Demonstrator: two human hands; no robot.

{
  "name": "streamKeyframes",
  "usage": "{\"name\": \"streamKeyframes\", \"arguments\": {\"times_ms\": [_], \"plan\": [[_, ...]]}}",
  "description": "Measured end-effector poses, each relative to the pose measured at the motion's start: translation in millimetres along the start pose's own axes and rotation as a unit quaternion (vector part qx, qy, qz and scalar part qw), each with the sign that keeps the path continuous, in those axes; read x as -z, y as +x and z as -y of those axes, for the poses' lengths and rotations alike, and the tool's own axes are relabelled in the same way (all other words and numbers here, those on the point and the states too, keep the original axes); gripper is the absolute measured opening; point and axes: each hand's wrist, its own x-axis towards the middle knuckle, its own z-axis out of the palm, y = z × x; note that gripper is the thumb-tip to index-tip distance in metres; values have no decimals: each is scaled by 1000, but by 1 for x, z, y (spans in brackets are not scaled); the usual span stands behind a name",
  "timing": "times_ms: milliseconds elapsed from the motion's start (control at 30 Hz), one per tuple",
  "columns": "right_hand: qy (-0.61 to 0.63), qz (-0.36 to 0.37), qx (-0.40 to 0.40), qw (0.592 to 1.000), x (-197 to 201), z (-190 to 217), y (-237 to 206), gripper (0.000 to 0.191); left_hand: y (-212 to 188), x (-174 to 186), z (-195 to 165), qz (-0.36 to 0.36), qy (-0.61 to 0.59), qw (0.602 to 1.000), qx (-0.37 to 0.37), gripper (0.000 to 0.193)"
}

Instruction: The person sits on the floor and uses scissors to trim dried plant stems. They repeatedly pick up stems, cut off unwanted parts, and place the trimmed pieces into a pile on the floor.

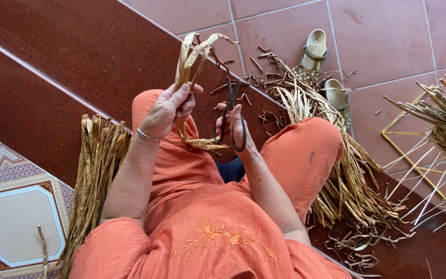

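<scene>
My left hand (170,107) grips a small bunch of dried tan leaf strips (193,57) that loops up above it and hangs down frayed below, over my orange-clad lap. My right hand (236,129) holds dark metal scissors (229,111), fingers through the handles, blades pointing up beside the strips. A silver bracelet (148,136) circles my left wrist.
A bundle of dried strips (95,175) lies on the step at my left. A larger heap of strips (336,170) and scraps spreads at my right knee. Two beige sandals (326,72) sit on the red tiles. A yellow frame (414,150) with more strips stands far right.
</scene>
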Motion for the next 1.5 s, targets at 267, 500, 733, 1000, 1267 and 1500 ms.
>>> {"name": "streamKeyframes", "arguments": {"times_ms": [267, 500, 733, 1000, 1267, 1500], "plan": [[57, 61, 10, 996, -14, 9, 5, 105, -25, -2, -7, -7, 35, 999, -12, 27], [90, 53, 22, 994, -9, 17, 18, 102, -46, 1, -7, -32, 22, 999, 1, 23], [94, -33, 59, 993, -1, 1, 22, 91, -68, 13, -14, -37, 22, 999, -6, 27], [-95, 62, 71, 991, 2, 32, 4, 103, -88, 35, -24, -31, 48, 998, -11, 28], [-64, 193, 34, 978, -17, 35, -3, 110, -111, 55, -15, -13, 105, 994, 22, 27], [-56, 108, 89, 989, -12, 31, -3, 106, -126, 76, -8, 35, 109, 993, 15, 25]]}}
